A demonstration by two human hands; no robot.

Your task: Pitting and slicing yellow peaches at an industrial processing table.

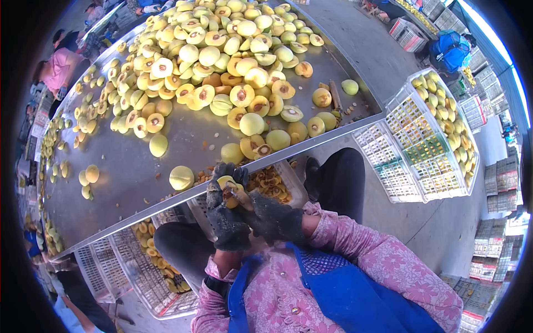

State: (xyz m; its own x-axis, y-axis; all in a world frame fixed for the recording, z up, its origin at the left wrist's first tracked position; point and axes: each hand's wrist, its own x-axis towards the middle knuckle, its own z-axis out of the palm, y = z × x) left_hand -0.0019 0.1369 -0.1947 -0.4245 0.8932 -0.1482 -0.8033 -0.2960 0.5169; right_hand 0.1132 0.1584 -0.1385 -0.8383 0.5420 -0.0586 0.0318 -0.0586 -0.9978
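My left hand, in a dark, soiled work glove, holds a cut yellow stone fruit just over the near edge of the metal table. Close against it is my right hand, gloved too, with a short brown tool handle pointing at the fruit; the tool's tip is not clear. Beyond both hands lies a large heap of whole and halved stone fruit, many halves showing their pits. One whole fruit rests by the table edge, left of my hands.
Below the edge, a crate between my knees holds cut pieces. Another crate with halves stands at lower left. Stacked white crates filled with fruit stand at right. People sit farther off. A brown stick-like object lies on the table.
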